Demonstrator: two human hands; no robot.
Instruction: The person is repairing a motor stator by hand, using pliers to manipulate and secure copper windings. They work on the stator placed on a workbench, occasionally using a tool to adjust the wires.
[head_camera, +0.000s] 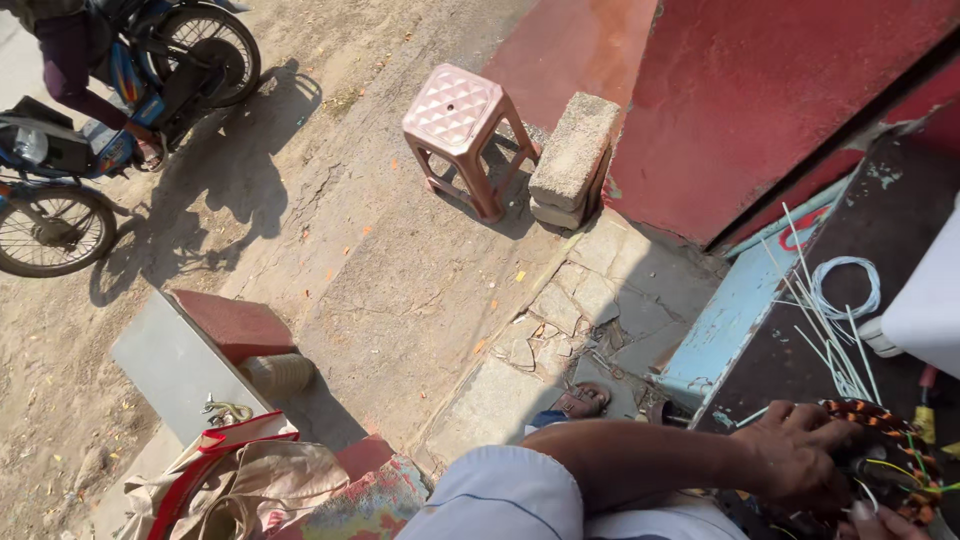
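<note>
Already wound with copper coils, the motor stator (885, 450) lies at the bench's near edge, several coloured leads loose, so tying looks unfinished. Left hand (795, 455) rests on the stator, fingers spread over the windings. Right hand (880, 525), just below the stator, is mostly cut off; its grip cannot be told. White sleeving strips (830, 330) beyond the stator crowd the bench.
</note>
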